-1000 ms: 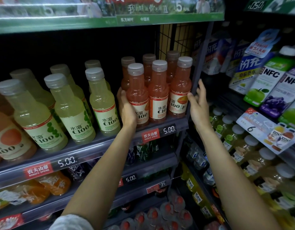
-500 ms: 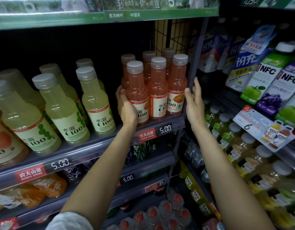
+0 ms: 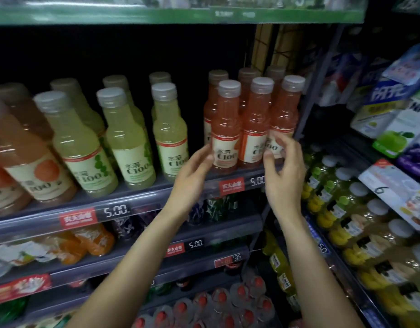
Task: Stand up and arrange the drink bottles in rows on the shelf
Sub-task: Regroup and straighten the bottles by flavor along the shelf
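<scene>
Several pink C100 bottles (image 3: 253, 124) stand upright in two rows at the right end of the shelf (image 3: 138, 197). My left hand (image 3: 192, 171) is in front of the leftmost pink bottle (image 3: 225, 129), fingers apart, fingertips just touching its label. My right hand (image 3: 283, 162) hovers in front of the rightmost front pink bottle (image 3: 287, 110), fingers curled and spread, holding nothing. To the left stand rows of pale yellow-green C100 bottles (image 3: 126, 138) and, at the far left, orange-labelled bottles (image 3: 26, 152) that look tilted.
A dark metal upright (image 3: 308, 114) bounds the shelf on the right; beyond it are juice cartons (image 3: 393, 119) and slanted racks of yellow bottles (image 3: 346, 221). Lower shelves with price tags (image 3: 116, 210) hold more drinks; red-capped bottles (image 3: 227, 301) sit at the bottom.
Both hands have drawn back from the sides of the pink bottle group to its front. The view has shifted so the shelf sits further right.
</scene>
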Action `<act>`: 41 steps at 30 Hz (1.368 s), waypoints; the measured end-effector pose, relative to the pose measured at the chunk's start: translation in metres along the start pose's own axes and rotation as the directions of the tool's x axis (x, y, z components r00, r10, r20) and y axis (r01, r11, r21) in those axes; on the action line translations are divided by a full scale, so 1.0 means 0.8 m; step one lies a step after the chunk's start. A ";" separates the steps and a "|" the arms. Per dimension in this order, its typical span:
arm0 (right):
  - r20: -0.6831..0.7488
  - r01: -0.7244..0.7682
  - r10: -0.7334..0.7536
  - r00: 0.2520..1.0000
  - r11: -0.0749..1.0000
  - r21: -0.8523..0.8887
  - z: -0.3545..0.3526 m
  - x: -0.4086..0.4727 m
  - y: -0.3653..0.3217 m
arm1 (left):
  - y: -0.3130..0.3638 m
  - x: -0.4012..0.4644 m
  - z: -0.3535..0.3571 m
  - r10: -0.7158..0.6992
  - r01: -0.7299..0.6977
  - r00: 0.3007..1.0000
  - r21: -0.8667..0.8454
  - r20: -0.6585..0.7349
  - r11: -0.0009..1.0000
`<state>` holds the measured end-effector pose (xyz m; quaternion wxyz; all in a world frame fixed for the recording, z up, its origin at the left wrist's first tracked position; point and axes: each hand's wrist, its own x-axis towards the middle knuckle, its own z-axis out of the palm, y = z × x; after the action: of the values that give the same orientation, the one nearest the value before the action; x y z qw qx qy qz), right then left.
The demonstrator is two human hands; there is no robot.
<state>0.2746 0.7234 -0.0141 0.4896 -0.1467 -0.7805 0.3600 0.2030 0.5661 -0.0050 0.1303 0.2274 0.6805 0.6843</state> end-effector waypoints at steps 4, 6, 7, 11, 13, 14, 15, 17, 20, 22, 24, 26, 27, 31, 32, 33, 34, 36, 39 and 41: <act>0.197 0.099 -0.108 0.974 0.993 0.058 0.047 -0.029 -0.040 | 0.013 -0.040 -0.074 0.331 -0.296 0.943 0.354 -0.042 0.887; 0.279 0.118 -0.130 0.951 0.991 0.061 0.075 -0.040 -0.056 | 0.018 -0.049 -0.109 0.593 -0.455 0.801 0.563 -0.081 0.690; 0.293 0.128 -0.140 0.946 0.990 0.059 0.089 -0.044 -0.061 | 0.016 -0.049 -0.127 0.706 -0.497 0.699 0.630 -0.118 0.597; 0.288 0.094 -0.101 0.952 0.995 0.039 0.135 -0.050 -0.077 | -0.008 -0.030 -0.205 0.816 -0.469 0.486 0.695 -0.312 0.545; 0.319 0.017 -0.036 0.947 0.998 0.063 0.149 -0.049 -0.086 | -0.013 -0.019 -0.229 0.767 -0.400 0.550 0.703 -0.330 0.589; 0.338 -0.031 0.001 0.941 0.996 0.083 0.153 -0.047 -0.091 | -0.014 -0.013 -0.235 0.732 -0.377 0.600 0.693 -0.322 0.614; 0.349 -0.071 0.031 0.936 0.992 0.102 0.157 -0.044 -0.094 | -0.014 -0.007 -0.239 0.684 -0.365 0.658 0.661 -0.315 0.655; 0.351 -0.145 0.092 0.932 0.981 0.128 0.163 -0.040 -0.099 | -0.011 0.003 -0.246 0.548 -0.346 0.766 0.503 -0.336 0.792; 0.342 -0.166 0.110 0.933 0.976 0.138 0.167 -0.036 -0.099 | -0.009 0.010 -0.249 0.344 -0.291 0.856 0.190 -0.385 0.938; 0.349 -0.139 0.096 0.932 0.985 0.102 0.172 -0.038 -0.100 | -0.016 0.009 -0.251 0.307 -0.284 0.871 0.118 -0.384 0.952; 0.351 -0.139 0.097 0.931 0.985 0.098 0.175 -0.038 -0.102 | -0.024 0.012 -0.251 0.319 -0.290 0.865 0.133 -0.388 0.948; 0.332 -0.136 0.089 0.939 0.983 0.122 0.179 -0.037 -0.099 | -0.027 0.017 -0.255 0.288 -0.252 0.872 0.141 -0.395 0.957; 0.322 -0.131 0.084 0.943 0.983 0.127 0.180 -0.036 -0.097 | -0.029 0.021 -0.257 0.269 -0.231 0.879 0.140 -0.394 0.963; 0.325 -0.136 0.096 0.941 0.985 0.104 0.183 -0.033 -0.094 | -0.029 0.024 -0.258 0.263 -0.232 0.900 0.130 -0.346 0.964; 0.329 -0.139 0.097 0.939 0.985 0.107 0.183 -0.033 -0.095 | -0.029 0.025 -0.258 0.266 -0.238 0.903 0.123 -0.336 0.963; 0.331 -0.140 0.096 0.939 0.984 0.113 0.184 -0.033 -0.096 | -0.030 0.025 -0.258 0.270 -0.243 0.905 0.122 -0.329 0.962; 0.331 -0.138 0.093 0.939 0.984 0.115 0.184 -0.033 -0.096 | -0.030 0.025 -0.258 0.276 -0.251 0.906 0.118 -0.322 0.961; 0.326 -0.130 0.087 0.941 0.985 0.112 0.183 -0.033 -0.096 | -0.031 0.027 -0.260 0.283 -0.258 0.907 0.120 -0.312 0.959; 0.326 -0.128 0.084 0.942 0.985 0.117 0.182 -0.034 -0.097 | -0.033 0.028 -0.259 0.289 -0.265 0.905 0.118 -0.311 0.957; 0.327 -0.132 0.085 0.941 0.983 0.125 0.182 -0.035 -0.098 | -0.033 0.028 -0.254 0.302 -0.279 0.904 0.115 -0.303 0.953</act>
<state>0.1707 0.5917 -0.0153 0.3453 -0.0932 -0.8121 0.4610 0.0807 0.4005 -0.0223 -0.0919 0.2179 0.6742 0.6997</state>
